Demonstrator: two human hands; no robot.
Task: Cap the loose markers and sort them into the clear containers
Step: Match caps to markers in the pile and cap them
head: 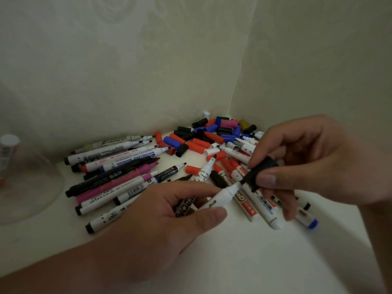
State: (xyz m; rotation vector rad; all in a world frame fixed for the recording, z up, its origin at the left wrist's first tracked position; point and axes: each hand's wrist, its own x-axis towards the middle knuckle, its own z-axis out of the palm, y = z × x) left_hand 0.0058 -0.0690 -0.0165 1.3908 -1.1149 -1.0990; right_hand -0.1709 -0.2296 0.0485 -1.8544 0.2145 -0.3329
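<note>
- Far left edge: one clear container (45,185), rounded and blurred, stands on the white surface (233,262). A small bottle (9,146) with a white top shows at its far side; whether it is inside or behind cannot be told.
- Left of centre: a row of uncapped markers (118,166) lies flat, side by side and partly overlapping, tips toward the far right. Barrels are white, black and pink. All are outside the container.
- Near centre: the left hand (161,217) grasps a white marker (221,198), thumb beneath and fingers above the barrel. Its dark tip is bare and angled up to the right. A second, dark-printed barrel shows beside it between the fingers; whether it is held or lies underneath cannot be told.
- Centre right: a black cap (259,172) is held above the surface, open mouth toward the marker's tip. The tip sits right at the mouth; the cap is not seated on the barrel.
- Far centre, in the corner of the wall (148,71): a heap of loose caps (203,136), red, blue, black, one pink.
- Right: the right hand (311,162) pinches the black cap between thumb and forefinger, remaining fingers curled downward.
- Beneath the right hand: a second group of markers (256,202) lies crossed on the surface, mostly white barrels, some with red caps.
</note>
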